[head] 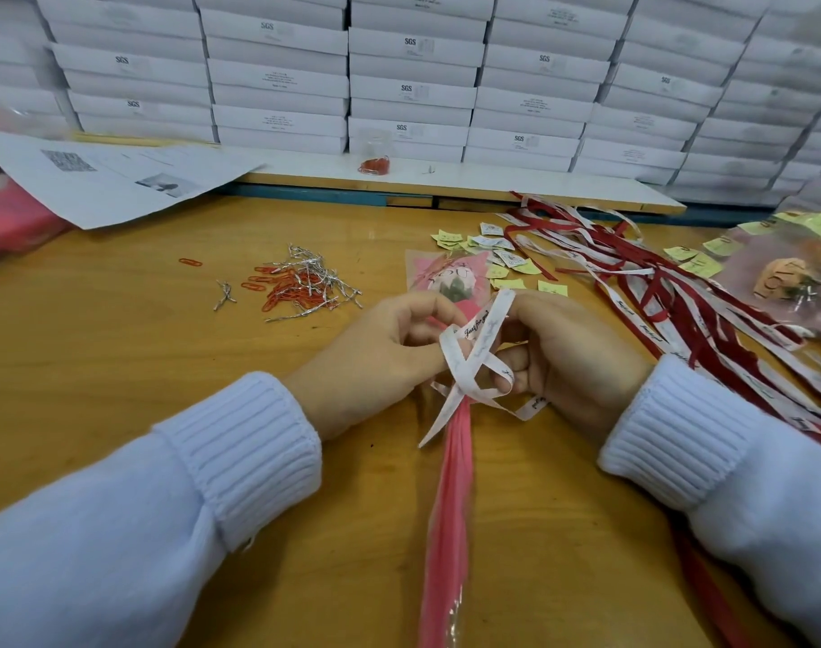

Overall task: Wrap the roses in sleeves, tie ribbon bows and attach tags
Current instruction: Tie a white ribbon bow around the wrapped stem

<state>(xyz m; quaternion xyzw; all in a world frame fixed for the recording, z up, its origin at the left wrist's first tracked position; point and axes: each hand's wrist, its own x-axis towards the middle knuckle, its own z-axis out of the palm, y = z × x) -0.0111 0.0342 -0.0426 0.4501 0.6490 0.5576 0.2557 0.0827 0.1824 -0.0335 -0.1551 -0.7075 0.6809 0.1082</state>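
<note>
Pink film of the sleeve (pixel 448 507) is blurred along its length, and its lower end is cut off by the bottom edge of the view. The rose (pixel 450 280) inside is only partly seen: the bloom is hazy behind clear film, and the neck is hidden by both hands and the crossed white ribbon (pixel 462 367). The script printed on the ribbon cannot be read in full.

The wrapped rose is found at the middle of the worktop (pixel 118 367), between the two wrists. Whether it rests there or is lifted cannot be told. Its long axis is pointed straight away from the person, bloom at the far end, tail nearest.

A ribbon loop is pinched by the curled fingers (pixel 422 355) of the left hand (pixel 375 367). Another turn is carried over the curled fingers (pixel 516 364) of the right hand (pixel 576 362) and gripped.
</note>
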